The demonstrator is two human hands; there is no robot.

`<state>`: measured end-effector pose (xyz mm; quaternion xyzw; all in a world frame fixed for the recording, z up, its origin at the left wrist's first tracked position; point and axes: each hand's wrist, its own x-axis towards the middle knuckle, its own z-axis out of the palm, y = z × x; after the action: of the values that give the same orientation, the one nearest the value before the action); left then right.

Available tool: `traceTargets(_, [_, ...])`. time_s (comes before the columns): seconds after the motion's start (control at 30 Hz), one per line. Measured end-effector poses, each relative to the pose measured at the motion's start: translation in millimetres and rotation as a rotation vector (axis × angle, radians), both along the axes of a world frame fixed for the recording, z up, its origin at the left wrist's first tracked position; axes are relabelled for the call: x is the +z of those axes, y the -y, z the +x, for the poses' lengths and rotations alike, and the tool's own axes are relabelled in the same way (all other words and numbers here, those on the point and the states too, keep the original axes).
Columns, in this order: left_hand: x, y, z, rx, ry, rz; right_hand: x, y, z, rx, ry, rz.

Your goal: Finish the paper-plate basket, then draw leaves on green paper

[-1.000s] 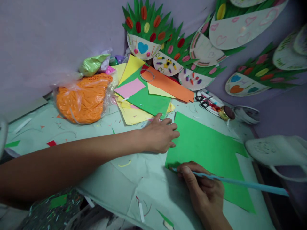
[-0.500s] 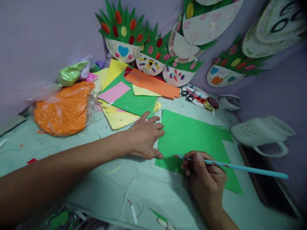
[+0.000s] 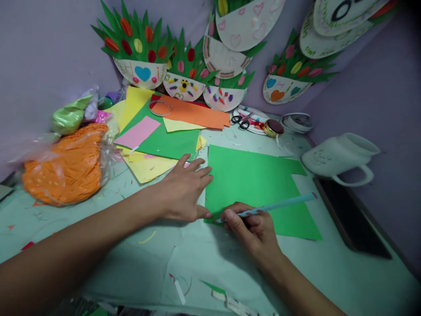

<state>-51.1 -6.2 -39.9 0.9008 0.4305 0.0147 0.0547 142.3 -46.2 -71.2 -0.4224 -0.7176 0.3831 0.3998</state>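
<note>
A green sheet of paper (image 3: 253, 184), notched at its right side, lies flat on the table. My left hand (image 3: 184, 193) is spread with fingers apart, its fingertips and thumb on the sheet's left edge. In my right hand (image 3: 253, 228) is a light blue pencil (image 3: 279, 204), gripped near its point. The pencil tip is down at the sheet's lower left corner, close to my left thumb. Whether it has left a mark I cannot tell.
Coloured papers (image 3: 180, 151) are stacked behind my left hand, beside a bag of orange material (image 3: 66, 164). Black scissors (image 3: 241, 122) lie at the back. A white mug (image 3: 340, 156) and a dark phone or tablet (image 3: 351, 219) are at right. Paper flower baskets (image 3: 141, 72) line the wall.
My right hand has brought the pencil left and down to the sheet's lower left corner, with the pencil now tilted more upright. My left hand stays on the left edge. The view has shifted.
</note>
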Motion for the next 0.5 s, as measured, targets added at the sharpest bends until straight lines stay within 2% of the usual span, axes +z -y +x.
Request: traceTargets(0.5, [-1.7,0.2,1.0,0.007,0.018,-0.007,2.3,-1.4,-4.1,-0.008,-0.021,-0.052])
